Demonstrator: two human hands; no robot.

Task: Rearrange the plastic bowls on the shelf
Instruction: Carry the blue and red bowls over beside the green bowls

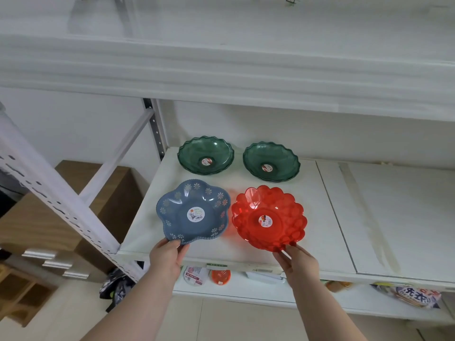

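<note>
Head view: you hold two bowls at the front of the shelf, one in each hand.
Your left hand pinches the near rim of the blue bowl, and your right hand pinches the near rim of the red bowl. Both bowls sit side by side, just apart. Behind them, two green bowls rest near the back, also side by side, each with a sticker in its centre.
</note>
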